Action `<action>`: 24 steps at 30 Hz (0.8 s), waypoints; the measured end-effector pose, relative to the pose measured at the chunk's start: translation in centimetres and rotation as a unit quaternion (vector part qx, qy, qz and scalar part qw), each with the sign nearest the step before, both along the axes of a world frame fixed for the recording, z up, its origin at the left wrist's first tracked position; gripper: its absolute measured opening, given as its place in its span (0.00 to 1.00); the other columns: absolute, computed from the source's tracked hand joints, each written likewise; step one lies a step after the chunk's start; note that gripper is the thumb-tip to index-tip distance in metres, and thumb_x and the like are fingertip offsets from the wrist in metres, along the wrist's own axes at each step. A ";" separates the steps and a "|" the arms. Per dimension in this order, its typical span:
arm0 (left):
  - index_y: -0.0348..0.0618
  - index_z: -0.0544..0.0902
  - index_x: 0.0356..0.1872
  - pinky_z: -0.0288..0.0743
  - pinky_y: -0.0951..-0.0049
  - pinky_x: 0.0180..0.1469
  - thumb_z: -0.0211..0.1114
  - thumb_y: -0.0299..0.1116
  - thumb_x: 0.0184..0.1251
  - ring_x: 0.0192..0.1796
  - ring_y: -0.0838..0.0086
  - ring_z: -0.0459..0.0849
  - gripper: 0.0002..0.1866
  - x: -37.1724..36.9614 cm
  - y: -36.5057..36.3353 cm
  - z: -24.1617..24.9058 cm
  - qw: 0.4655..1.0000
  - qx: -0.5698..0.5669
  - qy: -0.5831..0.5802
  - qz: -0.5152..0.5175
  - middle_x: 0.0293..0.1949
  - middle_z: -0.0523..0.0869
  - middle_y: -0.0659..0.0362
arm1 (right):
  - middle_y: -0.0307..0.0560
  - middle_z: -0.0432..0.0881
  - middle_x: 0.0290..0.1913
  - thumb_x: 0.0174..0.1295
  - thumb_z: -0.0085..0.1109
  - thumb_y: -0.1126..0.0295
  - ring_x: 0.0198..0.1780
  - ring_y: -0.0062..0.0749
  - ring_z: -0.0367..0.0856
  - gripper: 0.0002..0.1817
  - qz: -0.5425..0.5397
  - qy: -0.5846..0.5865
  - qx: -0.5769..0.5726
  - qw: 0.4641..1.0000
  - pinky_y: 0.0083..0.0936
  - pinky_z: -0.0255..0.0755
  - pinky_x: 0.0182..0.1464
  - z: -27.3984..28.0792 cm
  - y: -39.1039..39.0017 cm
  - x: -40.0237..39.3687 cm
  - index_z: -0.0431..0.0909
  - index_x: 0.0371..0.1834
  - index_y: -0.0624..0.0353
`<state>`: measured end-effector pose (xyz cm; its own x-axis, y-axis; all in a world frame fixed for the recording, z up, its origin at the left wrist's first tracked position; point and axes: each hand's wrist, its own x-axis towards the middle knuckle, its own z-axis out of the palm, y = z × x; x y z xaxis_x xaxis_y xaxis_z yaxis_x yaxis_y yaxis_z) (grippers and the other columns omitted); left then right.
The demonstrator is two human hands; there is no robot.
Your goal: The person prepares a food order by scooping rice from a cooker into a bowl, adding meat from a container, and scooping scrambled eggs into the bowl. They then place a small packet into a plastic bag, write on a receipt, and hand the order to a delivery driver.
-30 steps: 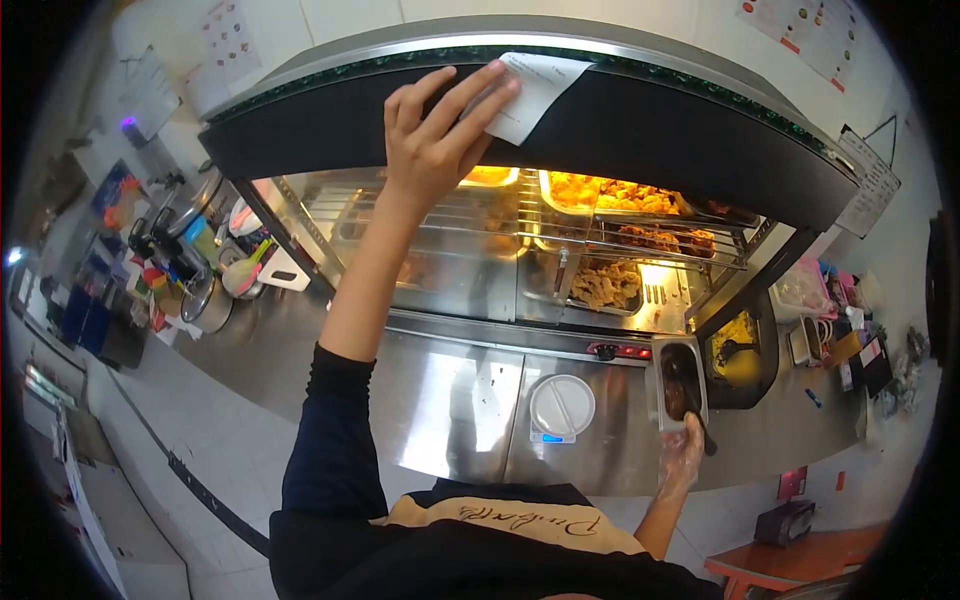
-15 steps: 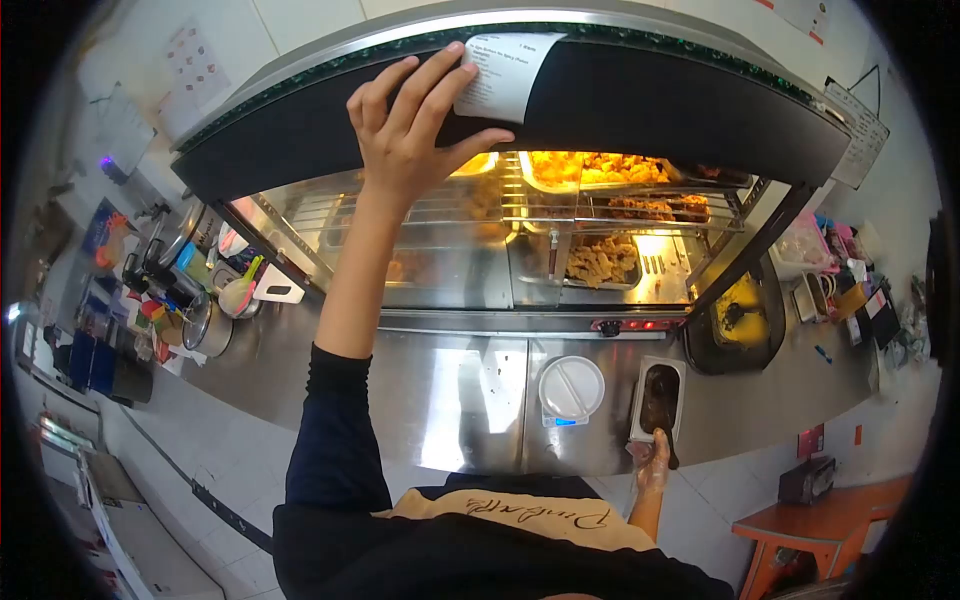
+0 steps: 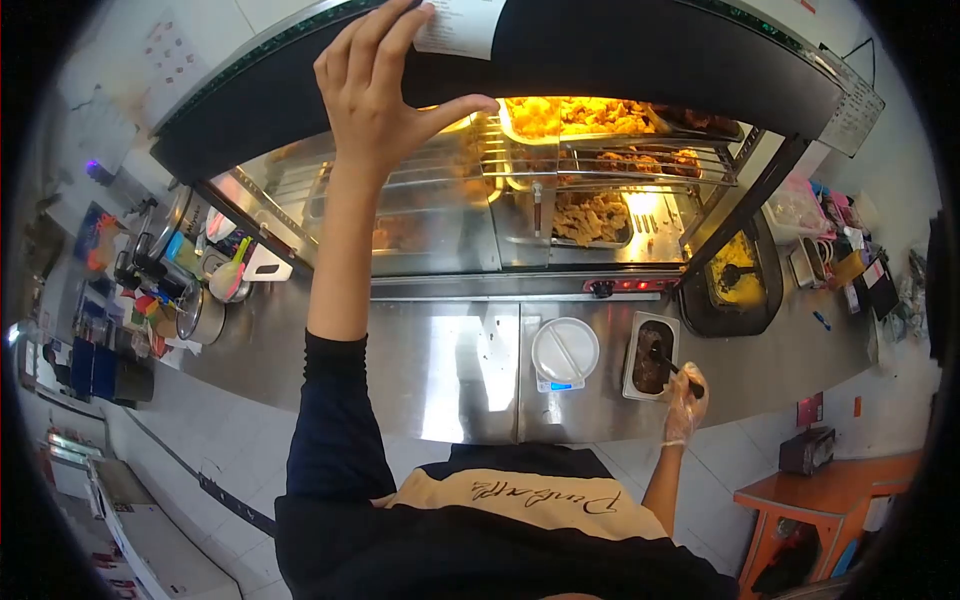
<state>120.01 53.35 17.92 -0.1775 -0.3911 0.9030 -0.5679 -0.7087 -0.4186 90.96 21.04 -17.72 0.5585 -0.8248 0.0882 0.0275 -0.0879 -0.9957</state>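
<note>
My left hand (image 3: 368,70) is raised against the black top panel of the food warmer (image 3: 640,60). Its fingers are spread, with the fingertips at the edge of a printed paper slip (image 3: 462,25) on that panel. In a clear plastic glove, my right hand (image 3: 685,402) grips the handle of a black spoon (image 3: 668,362). The spoon's lower end is in dark brown sauce (image 3: 652,375) inside a rectangular metal container (image 3: 630,385). Left of the container, a round white divided dish (image 3: 566,348) rests on a small scale (image 3: 560,386).
Trays of fried food (image 3: 580,117) and cooked meat strips (image 3: 590,220) sit behind the warmer's glass. A black pan of yellow food (image 3: 735,285) stands right of the warmer. Pots and utensils (image 3: 203,315) crowd the counter's left end. An orange table (image 3: 830,500) is at lower right.
The view has shifted, and the warmer appears higher. My right hand has come up over the container's near right corner, and the spoon handle now slants across it. My left hand stays by the slip.
</note>
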 end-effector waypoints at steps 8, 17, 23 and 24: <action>0.42 0.75 0.43 0.66 0.67 0.42 0.71 0.34 0.47 0.40 0.66 0.78 0.21 -5.8 -2.7 -13.4 0.964 -0.094 0.187 -0.164 0.41 0.81 0.57 | 0.44 0.79 0.35 0.60 0.57 0.65 0.33 0.24 0.79 0.12 0.200 0.187 -0.162 0.948 0.22 0.75 0.35 6.0 0.3 0.9 0.76 0.40 0.63; 0.39 0.65 0.54 0.73 0.73 0.37 0.59 0.45 0.60 0.42 0.72 0.77 0.27 -24.6 -16.3 -37.8 0.092 -0.011 0.951 -0.295 0.43 0.77 0.57 | 0.48 0.81 0.34 0.58 0.59 0.65 0.36 0.35 0.80 0.11 0.237 0.128 -0.232 0.934 0.26 0.72 0.41 2.9 -2.1 0.9 0.78 0.36 0.62; 0.45 0.66 0.54 0.69 0.68 0.49 0.60 0.41 0.60 0.52 0.74 0.71 0.23 -24.3 -18.4 -40.5 0.046 -0.122 0.933 -0.335 0.48 0.73 0.60 | 0.45 0.80 0.40 0.59 0.58 0.65 0.43 0.35 0.80 0.15 0.206 0.099 0.019 0.973 0.26 0.73 0.44 3.7 -3.2 -0.3 0.74 0.44 0.64; 0.45 0.66 0.55 0.69 0.67 0.50 0.59 0.39 0.60 0.52 0.74 0.71 0.23 -24.1 -18.6 -40.9 0.054 -0.130 0.934 -0.329 0.48 0.73 0.61 | 0.46 0.81 0.40 0.60 0.57 0.64 0.41 0.32 0.81 0.16 0.211 0.101 0.039 0.971 0.24 0.74 0.42 2.2 -3.7 -0.3 0.73 0.45 0.64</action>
<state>95.91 34.73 -22.97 0.4201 -0.7859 -0.4538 0.6139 -0.1221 0.7799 90.62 17.35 -15.50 0.8476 -0.5187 -0.1124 -0.1525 -0.0353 -0.9877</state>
